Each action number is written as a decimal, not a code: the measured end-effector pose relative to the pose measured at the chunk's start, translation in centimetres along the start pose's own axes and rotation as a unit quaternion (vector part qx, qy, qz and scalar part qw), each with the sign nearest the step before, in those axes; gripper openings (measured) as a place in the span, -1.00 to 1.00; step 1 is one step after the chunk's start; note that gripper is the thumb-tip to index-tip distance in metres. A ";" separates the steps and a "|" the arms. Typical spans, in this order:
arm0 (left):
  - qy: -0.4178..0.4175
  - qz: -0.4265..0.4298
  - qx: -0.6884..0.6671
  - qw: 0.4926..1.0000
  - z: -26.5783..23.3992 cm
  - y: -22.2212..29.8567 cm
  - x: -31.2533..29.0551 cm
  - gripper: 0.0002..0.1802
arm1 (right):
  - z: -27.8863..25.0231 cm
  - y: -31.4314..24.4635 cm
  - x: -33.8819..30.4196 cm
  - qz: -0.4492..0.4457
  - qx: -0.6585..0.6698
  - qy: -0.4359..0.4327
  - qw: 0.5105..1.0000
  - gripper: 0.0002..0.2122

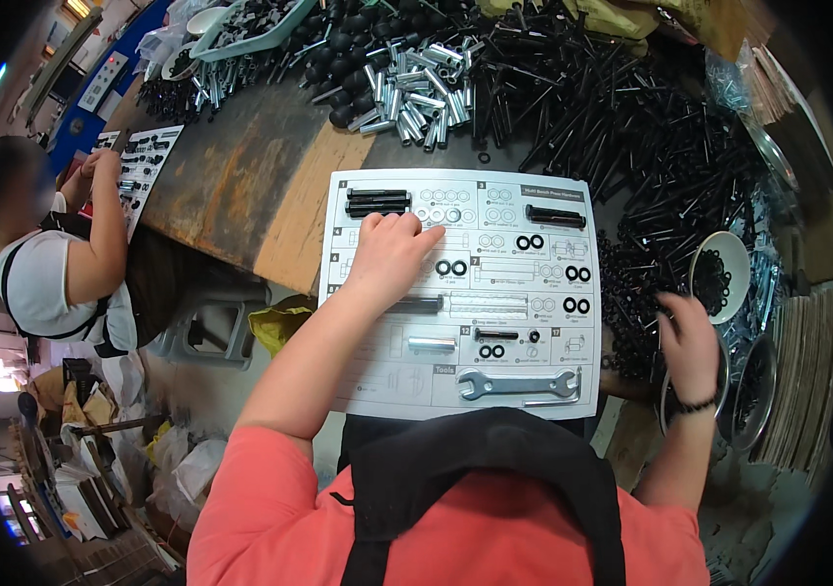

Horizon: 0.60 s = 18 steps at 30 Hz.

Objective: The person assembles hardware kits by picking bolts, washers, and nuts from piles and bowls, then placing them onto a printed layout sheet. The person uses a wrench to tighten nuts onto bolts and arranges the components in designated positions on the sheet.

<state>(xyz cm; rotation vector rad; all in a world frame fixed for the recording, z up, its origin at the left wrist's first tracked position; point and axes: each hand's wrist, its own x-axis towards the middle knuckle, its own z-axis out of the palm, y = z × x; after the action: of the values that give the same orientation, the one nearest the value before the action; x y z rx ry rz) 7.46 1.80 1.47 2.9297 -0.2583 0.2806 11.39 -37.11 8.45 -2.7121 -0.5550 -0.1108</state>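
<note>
A printed hardware sheet [377,381] lies in front of me with parts set on its drawings. My left hand [392,256] rests on its upper part, fingers spread, the fingertips beside black bolts [377,202] and a small silver washer [454,215]. My right hand [690,337] is off the sheet's right edge, thumb and forefinger apart, at a heap of small black washers and nuts [631,313]. Nothing shows in its grasp. Lower on the sheet lie a silver tube [432,344], pairs of black washers [531,242], a flat wrench [517,385] and a hex key [551,401].
Long black bolts [621,107] are heaped at the back right, beside silver sleeves [421,93]. A white bowl [741,283] of black rings stands at the right, near stacked cardboard [812,381]. At the left a co-worker [64,264] handles another sheet [148,161].
</note>
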 end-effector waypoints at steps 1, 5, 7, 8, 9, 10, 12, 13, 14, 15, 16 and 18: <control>-0.003 0.011 -0.003 1.000 -0.3 0.2 0.2 -0.60 | -1.2 2.3 -2.0 0.048 -0.021 -0.003 0.999 -0.79; -0.042 0.051 -0.019 0.998 -0.8 0.7 -0.1 -0.67 | -3.1 9.7 -9.1 0.166 -0.107 -0.059 0.979 -0.69; -0.056 0.053 -0.024 0.997 -1.0 0.9 -0.5 -0.69 | -2.1 10.9 -10.3 0.178 -0.132 -0.091 0.971 -0.53; -0.056 0.048 -0.024 0.997 -0.9 1.0 -0.7 -0.70 | -1.6 10.9 -10.5 0.186 -0.129 -0.102 0.969 -0.51; -0.056 0.042 -0.024 0.997 -0.8 1.1 -0.8 -0.71 | -1.1 10.9 -10.6 0.194 -0.126 -0.114 0.966 -0.49; -0.057 0.041 -0.023 0.997 -0.7 1.2 -1.0 -0.70 | -0.7 11.0 -10.5 0.192 -0.121 -0.093 0.970 -0.52; -0.059 0.041 -0.023 0.997 -0.6 1.3 -1.3 -0.68 | 0.0 11.6 -10.2 0.196 -0.124 -0.087 0.969 -0.56; -0.051 0.036 -0.025 0.998 -0.6 1.4 -1.4 -0.69 | 0.0 11.8 -10.0 0.199 -0.127 -0.084 0.968 -0.58; -0.043 0.032 -0.026 0.998 -0.6 1.4 -1.4 -0.70 | -0.1 11.5 -9.8 0.182 -0.122 -0.063 0.974 -0.67; -0.035 0.028 -0.028 0.999 -0.6 1.5 -1.4 -0.71 | 0.1 12.0 -9.8 0.168 -0.121 -0.062 0.976 -0.69; -0.026 0.026 -0.027 0.999 -0.5 1.5 -1.4 -0.71 | 0.4 12.5 -9.8 0.154 -0.122 -0.062 0.979 -0.72; -0.010 0.023 -0.024 0.999 -0.3 1.3 -1.0 -0.70 | 0.6 13.0 -10.1 0.118 -0.118 -0.033 0.985 -0.82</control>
<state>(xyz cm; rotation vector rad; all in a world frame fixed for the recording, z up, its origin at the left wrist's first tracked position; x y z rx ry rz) 6.18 0.74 1.80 2.8825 -0.3310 0.2492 7.22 -51.67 2.00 -2.9992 -0.2473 -0.0267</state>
